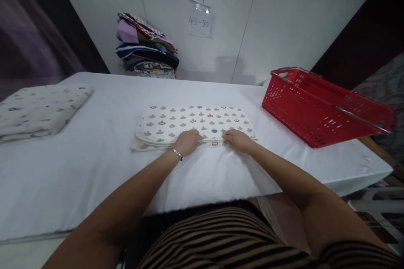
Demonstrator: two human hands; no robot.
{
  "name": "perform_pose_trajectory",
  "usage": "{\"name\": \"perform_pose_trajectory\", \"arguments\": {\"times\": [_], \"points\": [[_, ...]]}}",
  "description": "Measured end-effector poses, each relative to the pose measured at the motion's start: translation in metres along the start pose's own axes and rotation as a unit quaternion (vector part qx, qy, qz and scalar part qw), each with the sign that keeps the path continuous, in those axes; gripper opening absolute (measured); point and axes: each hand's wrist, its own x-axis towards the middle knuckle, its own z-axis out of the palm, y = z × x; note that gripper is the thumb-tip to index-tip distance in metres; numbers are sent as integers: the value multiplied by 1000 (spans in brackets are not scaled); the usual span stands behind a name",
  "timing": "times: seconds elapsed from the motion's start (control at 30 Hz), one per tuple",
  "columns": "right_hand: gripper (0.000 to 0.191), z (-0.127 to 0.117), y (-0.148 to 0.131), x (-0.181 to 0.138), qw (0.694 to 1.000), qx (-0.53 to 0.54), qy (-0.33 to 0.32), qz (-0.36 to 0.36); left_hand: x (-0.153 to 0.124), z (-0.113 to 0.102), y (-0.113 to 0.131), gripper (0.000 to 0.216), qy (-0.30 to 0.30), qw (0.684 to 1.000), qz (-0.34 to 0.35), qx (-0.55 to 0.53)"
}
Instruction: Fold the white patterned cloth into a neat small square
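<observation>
A folded cream cloth (pixel 192 122) printed with small grey, red and blue mushroom shapes lies in the middle of the white table (pixel 94 164). My left hand (pixel 187 142), with a silver bracelet on its wrist, rests on the cloth's near edge with the fingers curled over it. My right hand (pixel 238 139) lies beside it on the same near edge, fingers also bent down onto the fabric. Both hands press or grip the edge; the fingertips are partly hidden.
A red plastic basket (pixel 318 107) with metal handles stands tilted at the right. A folded spotted pad (pixel 38 109) lies at the left. A stack of folded coloured cloths (pixel 147 48) sits against the back wall under paper notes (pixel 200 8).
</observation>
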Motion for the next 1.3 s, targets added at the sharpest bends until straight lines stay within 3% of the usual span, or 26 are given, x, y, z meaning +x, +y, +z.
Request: {"name": "perform_pose_trajectory", "arguments": {"times": [0.23, 0.7, 0.87, 1.03, 1.3], "points": [[34, 1, 0, 0, 999, -34, -29, 20, -5, 5, 1, 24, 40, 999, 1, -18], [36, -1, 7, 3, 995, 54, -37, 71, 8, 18, 23, 21, 119, 993, -21, 1], [31, 0, 6, 2, 994, 62, -29, 84, 12, 19, 31, 14, 110, 992, -20, 53], [30, 3, 6, 2, 995, 63, -13, 78, 14, 24, 32, 22, 115, 988, 2, 98], [29, 3, -7, -6, 999, 12, 23, 23, 1, 19, 29, 22, 101, 993, 2, 64]]}}
